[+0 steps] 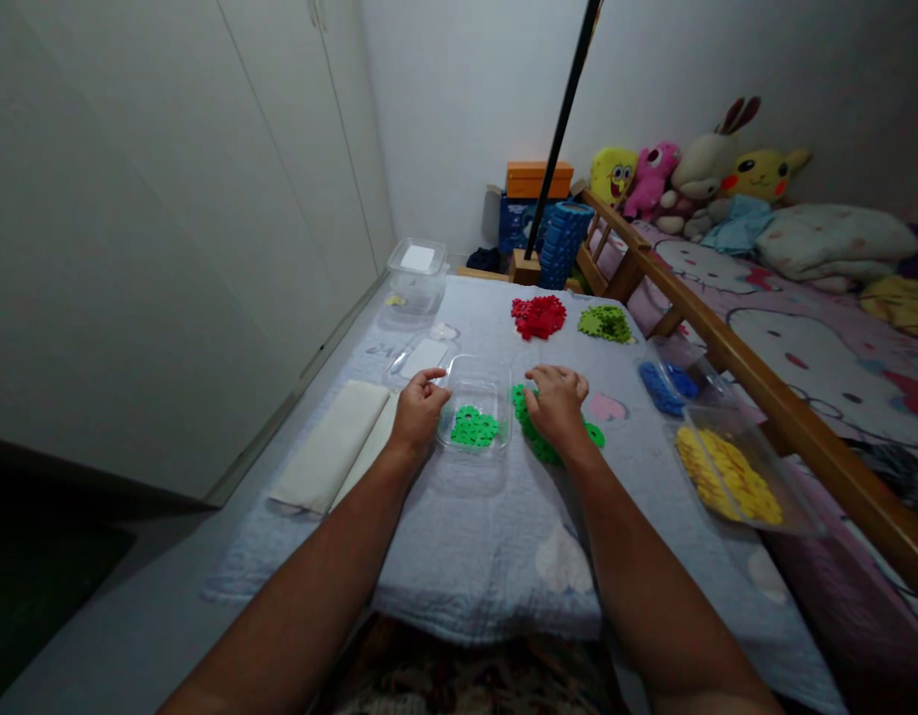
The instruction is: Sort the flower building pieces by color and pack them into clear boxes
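A clear plastic box (475, 382) sits on a light blue cloth (474, 536) and holds several bright green toy pieces (474, 427). My left hand (418, 409) grips the box's left rim with curled fingers. My right hand (555, 405) lies curled over a loose pile of green pieces (542, 449) just right of the box; whether any piece is held is hidden.
Red pieces (537, 316) and pale green pieces (605, 324) lie farther back. Clear containers of blue pieces (664, 387) and yellow pieces (727, 479) sit at right beside a wooden bed rail (772, 392). An empty tub (416, 270), lid (423, 357) and folded white cloth (331, 447) lie left.
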The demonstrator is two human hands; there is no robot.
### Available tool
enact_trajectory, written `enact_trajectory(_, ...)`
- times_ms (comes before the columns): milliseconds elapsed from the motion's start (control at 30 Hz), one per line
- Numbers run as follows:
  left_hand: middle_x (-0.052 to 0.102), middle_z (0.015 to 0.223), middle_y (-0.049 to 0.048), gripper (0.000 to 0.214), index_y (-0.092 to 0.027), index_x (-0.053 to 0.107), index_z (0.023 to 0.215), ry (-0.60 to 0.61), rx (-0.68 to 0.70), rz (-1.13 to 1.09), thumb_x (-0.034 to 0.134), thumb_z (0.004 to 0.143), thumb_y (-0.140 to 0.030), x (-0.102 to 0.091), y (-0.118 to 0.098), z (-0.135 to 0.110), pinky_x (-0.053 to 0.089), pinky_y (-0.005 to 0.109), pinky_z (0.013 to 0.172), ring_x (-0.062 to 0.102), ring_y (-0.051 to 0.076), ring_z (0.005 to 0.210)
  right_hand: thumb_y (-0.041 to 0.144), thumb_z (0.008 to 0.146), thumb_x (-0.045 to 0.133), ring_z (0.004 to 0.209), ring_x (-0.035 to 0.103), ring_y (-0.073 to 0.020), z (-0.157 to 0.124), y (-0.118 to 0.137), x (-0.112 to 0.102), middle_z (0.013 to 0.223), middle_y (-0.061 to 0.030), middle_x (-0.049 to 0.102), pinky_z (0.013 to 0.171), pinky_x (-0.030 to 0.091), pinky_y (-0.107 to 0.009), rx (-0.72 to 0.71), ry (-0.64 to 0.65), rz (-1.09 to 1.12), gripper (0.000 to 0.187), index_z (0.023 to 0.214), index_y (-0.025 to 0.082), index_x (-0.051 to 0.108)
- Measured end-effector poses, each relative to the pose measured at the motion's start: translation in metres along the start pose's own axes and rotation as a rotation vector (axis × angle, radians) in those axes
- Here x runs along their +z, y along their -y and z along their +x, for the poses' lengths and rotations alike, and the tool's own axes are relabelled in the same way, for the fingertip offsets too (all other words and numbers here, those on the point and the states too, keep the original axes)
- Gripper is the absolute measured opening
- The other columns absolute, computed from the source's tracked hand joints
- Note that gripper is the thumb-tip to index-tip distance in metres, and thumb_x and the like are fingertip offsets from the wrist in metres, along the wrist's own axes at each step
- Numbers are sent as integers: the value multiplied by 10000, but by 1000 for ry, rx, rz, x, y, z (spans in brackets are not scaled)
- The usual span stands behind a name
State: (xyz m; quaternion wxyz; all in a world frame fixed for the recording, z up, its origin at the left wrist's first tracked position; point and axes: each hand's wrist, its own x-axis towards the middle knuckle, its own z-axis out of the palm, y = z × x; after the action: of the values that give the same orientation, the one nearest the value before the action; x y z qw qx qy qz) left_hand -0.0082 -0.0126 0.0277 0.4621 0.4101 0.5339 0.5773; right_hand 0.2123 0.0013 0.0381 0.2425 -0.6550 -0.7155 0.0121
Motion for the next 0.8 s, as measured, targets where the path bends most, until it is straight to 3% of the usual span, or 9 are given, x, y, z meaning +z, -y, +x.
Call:
enact_trajectory(133,375,580,-100,425,-155,657,1045,-4,1,4,687,647,-300,0,-3,-2,216,239,506,314,87,513,271,938,555,1368,390,-379,-3,2,10,1473,-131,585,1160,135,-666,-38,86,-152,334,1235,210,693)
enact_trajectory(300,380,580,-99,426,-149,654,1047,-3,-1,9,681,648,-297,0,-4,-2,217,240,508,311,88,517,237,911,584,1373,381,-375,-1,2,14,1407,-124,619,1154,131,-670,-50,99,-171,224,1077,221,734)
enact_trajectory(600,377,581,-100,425,-158,654,1048,4,2,2,688,650,-304,0,-1,-1,216,232,503,316,84,506,263,801,634,1106,538,-289,4,-9,3,1067,-77,682,1005,367,-444,173,21,159,117,886,238,710)
enact_trajectory(800,376,582,-99,430,-159,654,1057,2,-6,-7,683,652,-300,0,0,-1,211,232,500,310,86,508,323,806,615,896,619,-235,5,-16,-12,846,-37,701,911,441,-388,157,-116,441,119,790,217,667)
